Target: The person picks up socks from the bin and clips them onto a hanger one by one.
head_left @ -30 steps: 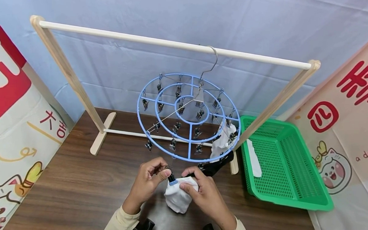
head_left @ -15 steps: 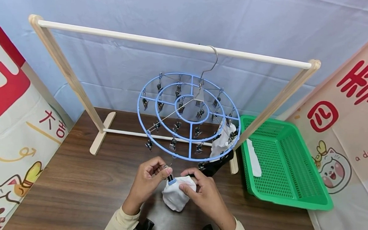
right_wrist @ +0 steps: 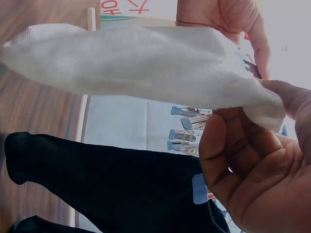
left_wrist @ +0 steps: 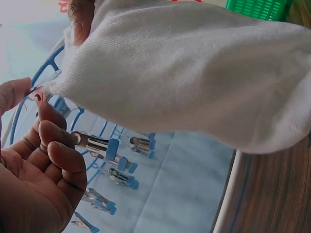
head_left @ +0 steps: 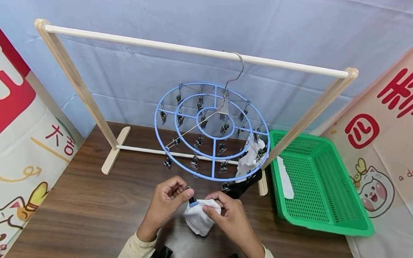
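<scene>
A white sock [head_left: 200,221] hangs between the two hands, just below the near edge of the round blue clip hanger [head_left: 213,165]. The left hand [head_left: 164,205] pinches the metal clip [head_left: 192,199] between thumb and fingers. Its blue tip lies on the sock's top edge at the left corner. The right hand [head_left: 235,219] holds the same edge at the other corner, thumb in front. In the right wrist view, the white sock [right_wrist: 131,60] stretches away from both hands. A black sock [right_wrist: 107,170] hangs below it, caught by a blue-tipped clip [right_wrist: 199,189].
The hanger hooks over a white rack bar [head_left: 154,45]. Another white sock [head_left: 249,162] and the black sock hang at its right side. A green basket [head_left: 329,228] stands to the right with a white sock [head_left: 285,179] inside. Several unloaded clips [head_left: 194,162] dangle from the rings.
The white sock has shifted slightly between the hands. Both hands keep their hold at nearly the same place.
</scene>
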A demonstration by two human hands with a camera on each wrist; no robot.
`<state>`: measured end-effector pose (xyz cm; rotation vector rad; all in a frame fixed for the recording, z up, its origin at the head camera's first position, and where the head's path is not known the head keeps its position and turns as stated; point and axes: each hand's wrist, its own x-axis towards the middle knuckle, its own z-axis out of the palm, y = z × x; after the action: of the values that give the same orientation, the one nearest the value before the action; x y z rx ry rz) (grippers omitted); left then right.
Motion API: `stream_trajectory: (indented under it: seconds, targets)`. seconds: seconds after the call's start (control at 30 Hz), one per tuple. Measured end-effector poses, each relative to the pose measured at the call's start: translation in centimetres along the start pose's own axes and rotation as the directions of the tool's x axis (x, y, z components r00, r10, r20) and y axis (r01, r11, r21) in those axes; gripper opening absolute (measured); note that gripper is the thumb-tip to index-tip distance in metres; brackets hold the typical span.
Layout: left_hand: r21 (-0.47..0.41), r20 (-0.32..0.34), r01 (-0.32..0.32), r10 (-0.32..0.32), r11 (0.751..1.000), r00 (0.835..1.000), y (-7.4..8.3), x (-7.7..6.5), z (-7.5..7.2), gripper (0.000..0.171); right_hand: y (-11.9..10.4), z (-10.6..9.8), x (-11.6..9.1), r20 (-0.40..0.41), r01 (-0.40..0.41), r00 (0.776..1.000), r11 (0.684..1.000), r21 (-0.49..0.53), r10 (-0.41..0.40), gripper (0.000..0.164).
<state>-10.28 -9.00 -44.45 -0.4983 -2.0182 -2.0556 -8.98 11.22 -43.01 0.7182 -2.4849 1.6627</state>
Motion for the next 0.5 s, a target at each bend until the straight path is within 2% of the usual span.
stream_trajectory:
  seconds: [0.2,0.37,0.5]
  targets:
    - [-0.01,-0.017,0.035,-0.035,0.999,0.999,0.11,0.03,-0.14,0.009,0.16,0.0,0.03,0.016,-0.052,0.999,0.999,0.004,0.052,0.013]
    - [-0.022,-0.036,0.054,-0.055,0.998,0.998,0.1,0.06,-0.18,0.006,0.05,0.17,0.02,0.015,-0.03,0.999,0.999,0.039,0.03,0.014]
    - [-0.028,-0.047,0.047,-0.048,0.999,0.998,-0.04,0.01,-0.23,0.006,0.01,0.32,0.03,0.014,-0.026,1.0,0.998,0.063,0.025,0.014]
